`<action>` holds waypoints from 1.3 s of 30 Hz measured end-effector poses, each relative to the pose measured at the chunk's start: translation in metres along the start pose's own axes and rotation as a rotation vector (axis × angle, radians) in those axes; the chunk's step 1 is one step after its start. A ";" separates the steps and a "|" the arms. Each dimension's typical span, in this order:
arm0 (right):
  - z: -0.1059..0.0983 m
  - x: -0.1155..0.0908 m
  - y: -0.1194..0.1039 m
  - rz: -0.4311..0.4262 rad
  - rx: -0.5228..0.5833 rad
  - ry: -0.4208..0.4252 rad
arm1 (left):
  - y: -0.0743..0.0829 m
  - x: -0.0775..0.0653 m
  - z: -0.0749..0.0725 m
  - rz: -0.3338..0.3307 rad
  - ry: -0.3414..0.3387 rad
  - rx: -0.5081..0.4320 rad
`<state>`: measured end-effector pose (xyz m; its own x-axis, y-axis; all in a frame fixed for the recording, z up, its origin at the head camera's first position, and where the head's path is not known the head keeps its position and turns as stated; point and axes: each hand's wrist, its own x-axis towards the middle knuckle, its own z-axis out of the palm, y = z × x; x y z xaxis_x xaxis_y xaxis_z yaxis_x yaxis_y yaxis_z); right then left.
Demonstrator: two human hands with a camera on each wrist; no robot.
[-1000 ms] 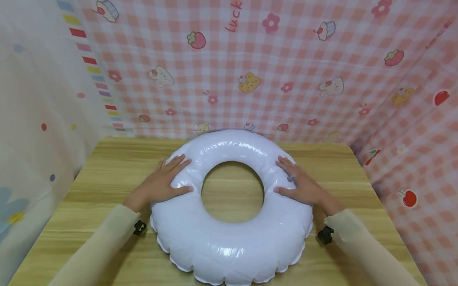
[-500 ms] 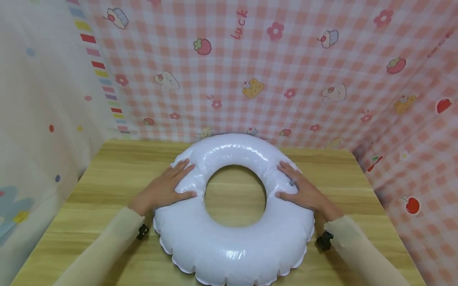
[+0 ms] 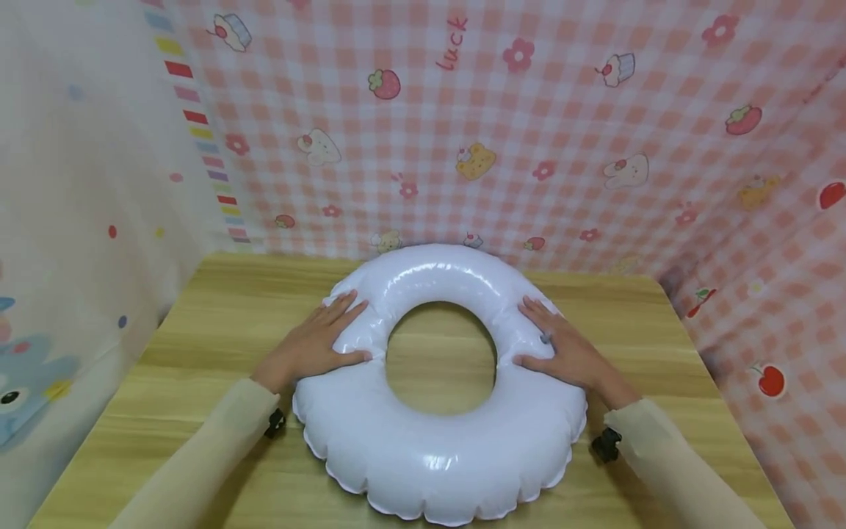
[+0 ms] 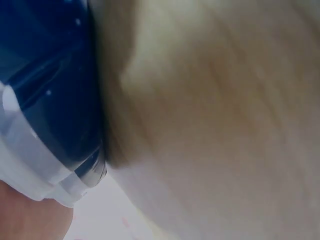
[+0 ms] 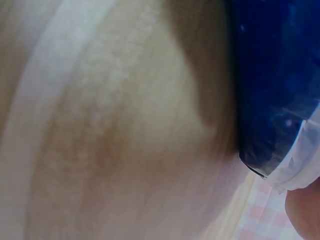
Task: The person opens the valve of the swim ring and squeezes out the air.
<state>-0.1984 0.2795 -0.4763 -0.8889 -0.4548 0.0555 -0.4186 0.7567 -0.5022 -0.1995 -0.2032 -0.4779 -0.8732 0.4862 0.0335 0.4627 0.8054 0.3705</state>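
Observation:
A white inflated swim ring (image 3: 439, 448) lies flat on the wooden table (image 3: 165, 367), its outer seam scalloped. In the head view my left hand (image 3: 317, 345) rests on the ring's left side, fingers spread and thumb pointing at the hole. My right hand (image 3: 562, 349) lies on the opposite side in much the same way, its fingers stretched over the white surface. Both wrist views show a glossy dark blue underside (image 4: 55, 110) below a clear seam (image 5: 300, 155). Part of each hand appears at the lower edge there.
A pink checked cloth (image 3: 423, 110) with cartoon prints hangs behind the table, and the ring's far side reaches close to it. Another checked cloth (image 3: 800, 316) hangs on the right. A pale dotted cloth (image 3: 86, 169) covers the left side.
The head view has shifted slightly, so the whole scene sits a little further right. Both hands keep their places on the swim ring.

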 end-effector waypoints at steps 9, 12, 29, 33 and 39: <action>0.009 -0.013 0.000 0.024 -0.044 -0.012 | 0.004 -0.003 0.009 0.007 -0.030 -0.005; 0.008 -0.011 -0.002 0.020 -0.047 -0.024 | 0.005 -0.004 0.008 -0.014 -0.044 -0.008; 0.003 0.007 -0.010 0.007 -0.076 -0.041 | 0.001 -0.002 -0.011 -0.057 -0.090 0.059; 0.002 0.010 -0.010 0.011 -0.080 -0.043 | 0.001 -0.001 -0.013 -0.057 -0.078 0.068; 0.000 0.003 -0.011 0.028 -0.072 -0.050 | 0.005 0.004 -0.010 -0.039 -0.085 0.050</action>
<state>-0.1967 0.2702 -0.4704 -0.8906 -0.4547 -0.0022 -0.4077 0.8006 -0.4392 -0.2018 -0.2008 -0.4663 -0.8754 0.4797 -0.0599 0.4378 0.8392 0.3227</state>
